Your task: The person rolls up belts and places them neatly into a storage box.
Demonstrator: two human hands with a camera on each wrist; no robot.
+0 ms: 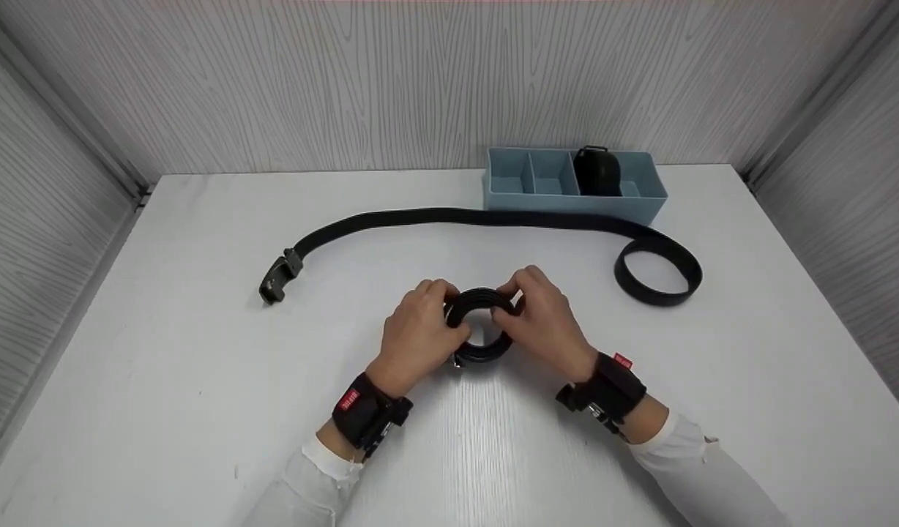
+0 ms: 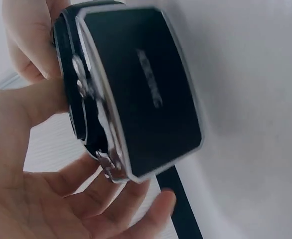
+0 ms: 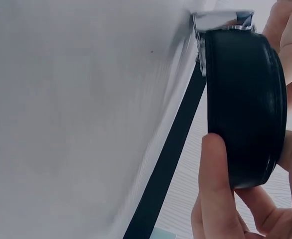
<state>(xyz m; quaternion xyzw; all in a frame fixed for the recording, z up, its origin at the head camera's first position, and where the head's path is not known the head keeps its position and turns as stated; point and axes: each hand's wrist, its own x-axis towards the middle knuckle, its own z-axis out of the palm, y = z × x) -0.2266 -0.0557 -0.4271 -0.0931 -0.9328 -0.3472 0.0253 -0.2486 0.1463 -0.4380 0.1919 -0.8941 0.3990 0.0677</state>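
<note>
Grey wood-grained walls stood behind and beside a white table. A long belt stretched across the table's far half, its plain end curled near the right edge, its clasp toward the left. A blue divided box sat by the far edge, right of the middle. Two white sleeves reached in over the near edge, above them black wristbands. The left grip and right grip pinched opposite sides of a rolled belt over the table's middle, thumbs inside the ring; whether it touched the table was unclear. A dark item stood in the box's right part. The rolled belt's framed buckle faced outward on the left.

Doing this well seemed to call for even pressure from both sides, snug turns and flush edges; a slack hold might let layers slip. Counted: one table, one box, one long belt, one rolled belt, one dark item, one clasp, one buckle, two wristbands, two sleeves.
</note>
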